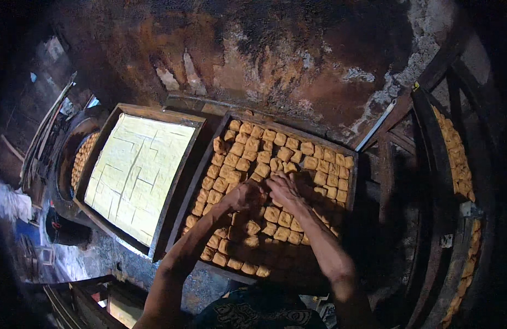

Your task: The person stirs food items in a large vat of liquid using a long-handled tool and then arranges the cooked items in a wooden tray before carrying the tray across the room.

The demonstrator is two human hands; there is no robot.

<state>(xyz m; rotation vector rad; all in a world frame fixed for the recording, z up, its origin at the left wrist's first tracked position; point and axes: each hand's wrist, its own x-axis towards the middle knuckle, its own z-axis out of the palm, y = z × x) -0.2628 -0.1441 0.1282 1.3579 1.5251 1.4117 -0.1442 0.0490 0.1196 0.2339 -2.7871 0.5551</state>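
Observation:
Rows of golden-brown fried tofu cubes [234,148] fill a wide wooden tray [183,205] in front of me. Both hands are over the tray's middle, close together. My left hand [248,196] is closed, fingers curled inward among the cubes; whatever it holds is hidden. My right hand [283,189] is beside it, its fingers drawn together and bent down toward the cubes. Its fingertips are partly hidden, and I cannot make out what is in them. Shadow darkens the cubes near my right forearm and at the tray's near right.
Left of the tray, a tilted wooden frame [200,122] holds a pale slab [138,170] scored with lines. Behind it stands a round vessel [67,143] of small brown pieces. A stained wall [253,60] rises at the back. Racks with more fried pieces [453,153] are at right.

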